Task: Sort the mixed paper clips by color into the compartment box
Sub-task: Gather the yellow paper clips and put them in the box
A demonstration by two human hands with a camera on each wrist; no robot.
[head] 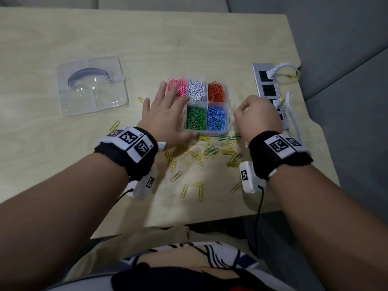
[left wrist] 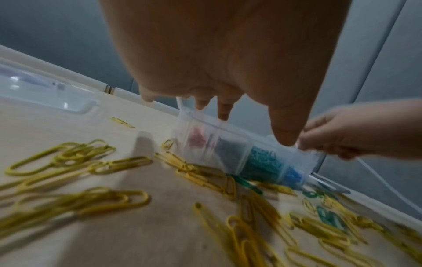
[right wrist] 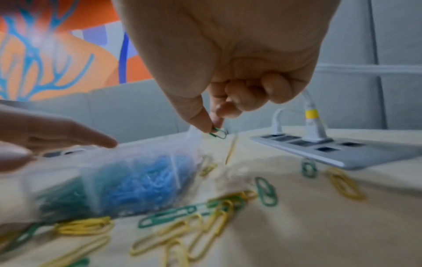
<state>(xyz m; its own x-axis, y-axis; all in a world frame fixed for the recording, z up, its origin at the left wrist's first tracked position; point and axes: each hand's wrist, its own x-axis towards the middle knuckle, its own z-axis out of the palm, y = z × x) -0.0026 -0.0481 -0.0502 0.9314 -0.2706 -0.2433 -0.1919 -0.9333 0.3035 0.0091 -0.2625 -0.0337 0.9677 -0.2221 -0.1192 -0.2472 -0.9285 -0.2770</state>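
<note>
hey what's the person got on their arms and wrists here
Both arms are bare. Each wrist wears a black band: the left band and the right band both carry white tags with black square codes. A white camera box with a thin black cable hangs under each.

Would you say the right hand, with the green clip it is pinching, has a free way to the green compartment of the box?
Probably yes: the right hand sits beside the box, the green compartment is uncovered, and the left hand rests at its far side.
</note>
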